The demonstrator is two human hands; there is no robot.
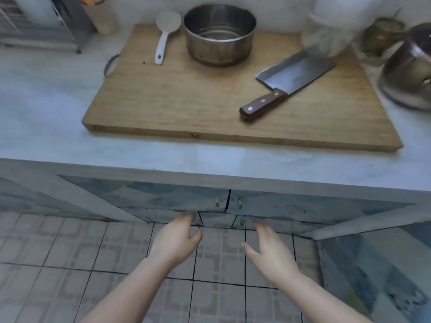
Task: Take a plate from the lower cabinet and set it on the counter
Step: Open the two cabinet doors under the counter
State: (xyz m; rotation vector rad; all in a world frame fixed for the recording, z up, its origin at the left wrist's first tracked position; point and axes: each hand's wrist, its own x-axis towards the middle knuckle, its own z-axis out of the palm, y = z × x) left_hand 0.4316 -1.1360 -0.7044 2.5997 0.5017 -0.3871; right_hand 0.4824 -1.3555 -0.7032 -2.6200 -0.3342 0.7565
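The lower cabinet (pixel 177 201) sits under the pale counter (pixel 46 127), its two patterned doors shut and meeting at a dark seam with small handles either side. My left hand (pixel 177 241) reaches toward the bottom of the left door, fingers spread and empty, fingertips close to the door's lower edge. Just right of the seam, my right hand (pixel 270 250) is also spread and empty, a little short of the right door (pixel 303 210). No plate shows anywhere; the cabinet's inside is hidden.
On the counter lies a wooden cutting board (pixel 186 101) with a steel pot (pixel 219 33), a white spoon (pixel 163 36) and a cleaver (pixel 289 82). A metal kettle (pixel 410 71) stands at the right, a rack (pixel 35 24) at the back left. Tiled floor (pixel 70 276) lies below.
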